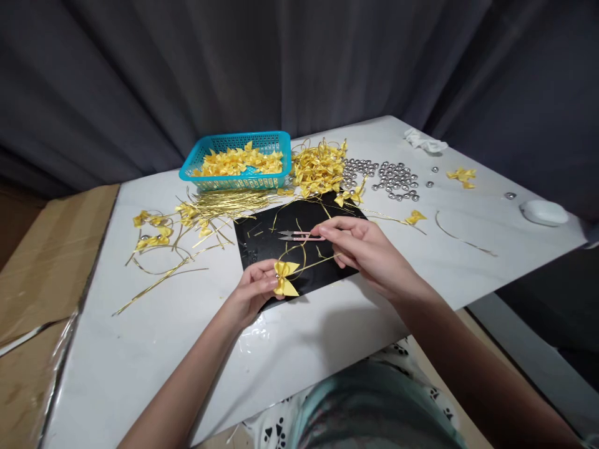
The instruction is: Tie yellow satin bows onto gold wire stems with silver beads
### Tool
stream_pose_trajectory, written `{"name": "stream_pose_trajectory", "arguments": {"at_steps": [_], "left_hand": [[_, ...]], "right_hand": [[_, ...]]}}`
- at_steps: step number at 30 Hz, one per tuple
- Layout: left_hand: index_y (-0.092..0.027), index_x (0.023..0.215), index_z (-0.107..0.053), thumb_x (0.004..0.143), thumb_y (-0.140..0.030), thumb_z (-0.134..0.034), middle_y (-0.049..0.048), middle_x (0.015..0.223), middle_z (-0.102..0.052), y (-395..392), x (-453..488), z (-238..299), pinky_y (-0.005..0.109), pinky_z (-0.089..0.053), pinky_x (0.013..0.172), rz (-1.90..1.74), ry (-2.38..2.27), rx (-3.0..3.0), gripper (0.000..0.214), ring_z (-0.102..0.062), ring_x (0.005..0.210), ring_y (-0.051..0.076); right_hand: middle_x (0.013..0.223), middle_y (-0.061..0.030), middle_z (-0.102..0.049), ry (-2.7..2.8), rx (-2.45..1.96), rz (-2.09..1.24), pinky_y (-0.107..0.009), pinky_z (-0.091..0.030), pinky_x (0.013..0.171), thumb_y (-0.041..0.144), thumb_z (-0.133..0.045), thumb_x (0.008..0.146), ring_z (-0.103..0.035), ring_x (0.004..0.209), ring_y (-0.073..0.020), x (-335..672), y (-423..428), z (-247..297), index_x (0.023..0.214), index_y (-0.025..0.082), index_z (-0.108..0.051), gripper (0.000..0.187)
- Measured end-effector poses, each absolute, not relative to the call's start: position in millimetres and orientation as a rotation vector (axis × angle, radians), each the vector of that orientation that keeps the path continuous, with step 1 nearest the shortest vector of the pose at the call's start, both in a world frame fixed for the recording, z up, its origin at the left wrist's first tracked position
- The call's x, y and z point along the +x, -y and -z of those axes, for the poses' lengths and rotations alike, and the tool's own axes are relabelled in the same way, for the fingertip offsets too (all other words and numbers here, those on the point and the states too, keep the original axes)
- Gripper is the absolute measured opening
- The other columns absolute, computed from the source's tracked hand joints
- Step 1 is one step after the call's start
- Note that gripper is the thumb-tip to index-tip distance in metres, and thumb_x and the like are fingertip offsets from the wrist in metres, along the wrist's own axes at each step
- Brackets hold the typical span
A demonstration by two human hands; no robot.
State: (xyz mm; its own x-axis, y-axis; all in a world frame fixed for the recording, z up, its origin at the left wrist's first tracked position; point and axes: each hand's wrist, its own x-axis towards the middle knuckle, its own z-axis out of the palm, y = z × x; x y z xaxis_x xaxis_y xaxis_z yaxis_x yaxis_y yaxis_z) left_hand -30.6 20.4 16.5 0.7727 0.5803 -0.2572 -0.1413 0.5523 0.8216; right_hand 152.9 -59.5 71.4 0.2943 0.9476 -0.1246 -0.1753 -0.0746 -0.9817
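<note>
A yellow ribbon bow [284,279] with a small silvery bead at its middle is pinched between the thumb and fingers of my left hand [259,287]. From the bow, a thin gold cord [318,264] curls in a loop and runs right to my right hand [358,246], whose fingers are closed on it. Thread snips [294,236] with pink handles appear right by my right fingertips, blades pointing left. They seem to lie on the black mat [257,234], though I cannot tell whether a finger touches them. Short cord scraps are scattered on the mat.
Behind the mat stands a blue basket [235,183] of yellow bows. Beside it are a heap of corded bows [321,167] and many silvery beads [397,179]. Gold cords [229,202] and finished-looking bows [152,234] lie left. A white dish [544,212] sits at the right edge.
</note>
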Motion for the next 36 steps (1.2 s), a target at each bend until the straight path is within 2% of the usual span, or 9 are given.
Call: {"name": "stream_pose_trajectory", "arguments": {"at_steps": [4,10,18,24,26,30,34,36], "left_hand": [[-0.012,0.07,-0.069,0.052,-0.025,-0.076,0.0016,0.056,-0.061,-21,-32,-15,0.018,-0.041,0.043,-0.426,-0.533,0.899,0.023,-0.051,0.045,0.008],[-0.012,0.068,-0.068,0.054,-0.021,-0.068,0.0005,0.05,-0.057,-21,-30,-16,0.02,-0.036,0.046,-0.406,-0.523,0.921,0.017,-0.047,0.045,0.009],[-0.013,0.063,-0.061,0.054,-0.024,-0.061,-0.0003,0.05,-0.054,-22,-30,-17,0.023,-0.031,0.043,-0.46,-0.595,0.966,0.014,-0.043,0.043,0.01],[-0.015,0.054,-0.055,0.059,-0.026,-0.052,-0.0015,0.047,-0.046,-22,-29,-20,0.023,-0.03,0.046,-0.495,-0.655,1.023,0.013,-0.038,0.043,0.009],[-0.016,0.049,-0.052,0.062,-0.025,-0.049,-0.0018,0.045,-0.043,-22,-28,-22,0.024,-0.03,0.047,-0.503,-0.671,1.054,0.015,-0.037,0.045,0.01],[-0.018,0.047,-0.047,0.064,-0.025,-0.047,-0.0016,0.047,-0.044,-20,-26,-25,0.025,-0.032,0.051,-0.518,-0.678,1.092,0.018,-0.04,0.049,0.012],[-0.019,0.047,-0.043,0.067,-0.025,-0.045,-0.0025,0.047,-0.04,-20,-24,-26,0.025,-0.03,0.05,-0.521,-0.674,1.081,0.022,-0.037,0.049,0.012],[-0.019,0.046,-0.041,0.067,-0.025,-0.045,-0.0032,0.046,-0.037,-20,-24,-26,0.024,-0.029,0.049,-0.518,-0.674,1.065,0.022,-0.034,0.048,0.012]], "right_hand": [[0.04,0.0105,-0.032,0.817,-1.297,-1.114,-0.02,-0.018,0.04,0.032,-0.064,0.08,-0.02,0.036,-0.0011,153,60,-71,0.081,0.013,-0.066,0.019],[0.042,0.0095,-0.033,0.823,-1.263,-1.087,-0.021,-0.02,0.042,0.028,-0.062,0.081,-0.026,0.038,-0.0021,156,60,-73,0.079,0.014,-0.065,0.015],[0.042,0.0094,-0.033,0.806,-1.258,-1.114,-0.02,-0.017,0.041,0.028,-0.063,0.079,-0.026,0.039,-0.0021,160,62,-73,0.072,0.013,-0.059,0.017],[0.039,0.008,-0.038,0.887,-1.467,-1.338,-0.018,-0.016,0.039,0.034,-0.056,0.084,-0.025,0.035,-0.0017,166,65,-73,0.067,0.013,-0.056,0.027],[0.039,0.0054,-0.045,0.912,-1.556,-1.474,-0.018,-0.016,0.037,0.035,-0.049,0.088,-0.025,0.033,-0.0019,169,69,-74,0.071,0.013,-0.057,0.029],[0.054,-0.0033,-0.065,0.985,-1.678,-1.636,-0.017,-0.018,0.034,0.033,-0.045,0.089,-0.025,0.03,-0.0012,169,78,-72,0.083,0.012,-0.06,0.027],[0.063,-0.0054,-0.068,0.965,-1.726,-1.581,-0.017,-0.02,0.031,0.03,-0.056,0.082,-0.028,0.029,-0.0011,155,78,-61,0.085,0.011,-0.062,0.019],[0.077,-0.0063,-0.069,0.937,-1.718,-1.459,-0.016,-0.022,0.031,0.025,-0.06,0.078,-0.031,0.033,0.0001,146,74,-54,0.088,0.012,-0.062,0.017]]}}
